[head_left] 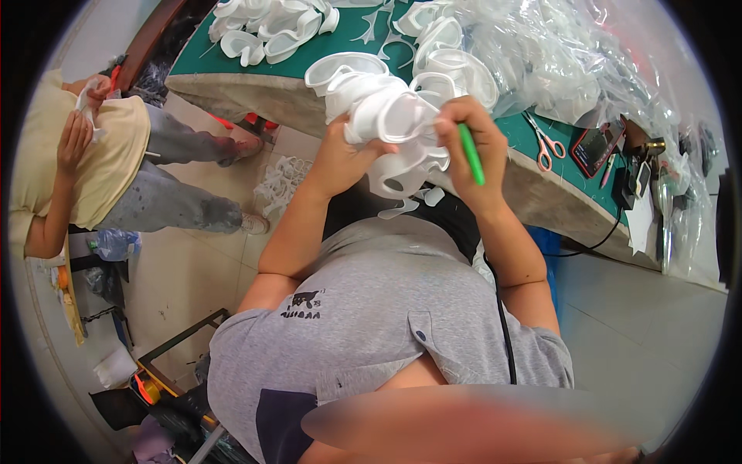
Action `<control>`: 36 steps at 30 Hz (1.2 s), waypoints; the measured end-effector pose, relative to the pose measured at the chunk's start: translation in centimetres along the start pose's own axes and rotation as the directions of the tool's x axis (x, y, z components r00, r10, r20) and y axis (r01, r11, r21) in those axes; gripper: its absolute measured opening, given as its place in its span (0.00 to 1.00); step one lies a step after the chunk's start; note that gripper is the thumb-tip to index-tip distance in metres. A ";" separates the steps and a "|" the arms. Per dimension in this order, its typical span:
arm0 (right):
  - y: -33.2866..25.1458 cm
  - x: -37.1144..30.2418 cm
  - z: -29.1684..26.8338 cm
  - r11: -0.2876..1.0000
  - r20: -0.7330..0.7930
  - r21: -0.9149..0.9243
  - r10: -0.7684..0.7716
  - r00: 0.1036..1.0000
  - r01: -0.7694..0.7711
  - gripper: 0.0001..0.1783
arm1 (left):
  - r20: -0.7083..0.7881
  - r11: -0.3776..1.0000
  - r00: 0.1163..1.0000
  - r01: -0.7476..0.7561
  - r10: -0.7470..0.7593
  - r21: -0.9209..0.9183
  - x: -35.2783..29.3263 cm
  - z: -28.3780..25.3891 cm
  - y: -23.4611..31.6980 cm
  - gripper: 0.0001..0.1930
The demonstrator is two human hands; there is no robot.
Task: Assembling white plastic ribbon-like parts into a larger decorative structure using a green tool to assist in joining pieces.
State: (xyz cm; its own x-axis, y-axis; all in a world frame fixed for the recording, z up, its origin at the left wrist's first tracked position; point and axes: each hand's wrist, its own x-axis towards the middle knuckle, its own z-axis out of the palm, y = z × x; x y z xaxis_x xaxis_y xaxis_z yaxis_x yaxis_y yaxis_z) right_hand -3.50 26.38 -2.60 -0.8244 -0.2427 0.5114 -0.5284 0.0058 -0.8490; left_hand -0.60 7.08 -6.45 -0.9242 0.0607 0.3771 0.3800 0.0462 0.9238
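Observation:
My left hand (348, 158) is closed around a stack of white moulded pieces with rounded, goggle-like openings (398, 116), held over the table's front edge. A slim green-handled tool (470, 155) is gripped in my right hand (475, 143), its handle slanting down out of the fist. The right fingertips meet the stack's right side. Which tool it is cannot be made out, since its working end is hidden. Small white offcuts (398, 209) lie on my lap under the hands.
More white pieces (270, 31) and a clear plastic bag (564, 54) cover the green table mat (355, 31). Scissors (547, 143) and a phone (597, 147) lie at right. White scraps (282, 182) are on the floor. Another person (100, 162) stands at left, holding something white.

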 end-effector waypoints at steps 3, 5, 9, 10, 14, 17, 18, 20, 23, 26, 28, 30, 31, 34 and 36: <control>-0.2 -0.1 -2.8 0.988 0.108 -0.079 -0.121 0.987 0.129 0.29 | -0.065 0.936 0.997 0.008 -0.033 -0.351 -0.3 -0.6 -0.3 0.24; -0.5 -0.5 -4.1 1.000 0.226 -0.013 -0.015 0.974 0.018 0.34 | -0.041 0.696 0.971 0.140 -0.237 -0.704 -1.2 -2.0 -1.8 0.31; 0.4 -0.5 -2.8 0.986 0.119 0.085 0.132 0.984 -0.142 0.45 | 0.041 0.251 0.982 0.087 -0.182 -0.964 -0.4 -2.2 -1.5 0.37; 0.8 -0.3 -2.8 0.977 0.009 0.167 0.135 0.991 -0.135 0.43 | 0.017 0.267 0.971 0.082 -0.237 -0.960 -0.3 -2.1 -1.2 0.38; 0.3 0.6 -2.4 0.996 -0.128 0.039 0.088 0.988 -0.084 0.11 | 0.035 0.209 0.972 0.085 -0.231 -0.974 0.2 -1.9 -0.9 0.37; 0.4 0.6 -1.6 0.998 -0.288 0.067 0.022 0.957 -0.002 0.13 | 0.016 0.238 0.972 0.074 -0.235 -0.969 0.0 -1.4 -0.5 0.35; 0.5 0.5 -1.7 0.997 -0.273 0.003 -0.071 0.959 0.074 0.14 | 0.018 0.235 0.971 0.076 -0.238 -0.969 -0.1 -1.1 -0.3 0.35; 0.7 -0.1 -1.4 0.990 -0.190 0.112 -0.064 0.980 0.086 0.14 | 0.131 0.384 0.938 0.256 -0.322 -0.887 -0.5 -0.5 0.0 0.32; 0.0 -1.0 -0.4 0.949 -0.068 0.312 -0.029 0.997 0.049 0.12 | 0.020 0.618 0.935 0.249 -0.354 -0.745 -0.6 2.3 0.7 0.23; 0.3 -1.2 -0.2 0.956 0.007 0.232 -0.186 0.983 0.179 0.06 | 0.010 0.744 0.979 0.161 -0.204 -0.648 -1.3 2.6 0.2 0.20; 0.1 -0.7 -1.0 0.959 0.071 0.098 -0.275 0.959 0.268 0.05 | -0.032 0.852 0.995 0.063 -0.093 -0.519 -1.5 2.6 0.2 0.17; -0.3 -0.5 -1.1 0.932 0.144 -0.033 -0.354 0.924 0.362 0.05 | -0.036 0.860 0.996 0.057 -0.087 -0.507 -1.4 2.6 0.5 0.16; -0.5 -0.5 -1.0 0.928 0.136 -0.031 -0.363 0.922 0.370 0.05 | -0.042 0.867 0.996 0.050 -0.081 -0.495 -1.4 2.6 0.6 0.15; -0.8 -0.3 -0.9 0.909 0.141 -0.043 -0.405 0.903 0.414 0.06 | -0.057 0.882 0.996 0.029 -0.063 -0.470 -1.5 2.4 0.7 0.14; -0.9 -0.2 -0.7 0.892 0.156 -0.059 -0.436 0.886 0.449 0.07 | -0.064 0.894 0.996 0.021 -0.055 -0.447 -1.6 2.5 0.8 0.14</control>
State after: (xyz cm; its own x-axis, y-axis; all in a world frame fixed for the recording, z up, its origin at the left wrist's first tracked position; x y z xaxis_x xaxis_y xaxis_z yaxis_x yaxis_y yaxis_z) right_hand -2.97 27.11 -1.82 -0.4683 -0.3694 0.8026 -0.8532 -0.0470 -0.5194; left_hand 1.24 9.47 -6.47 -0.9443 -0.0060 0.3291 0.3035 -0.4030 0.8634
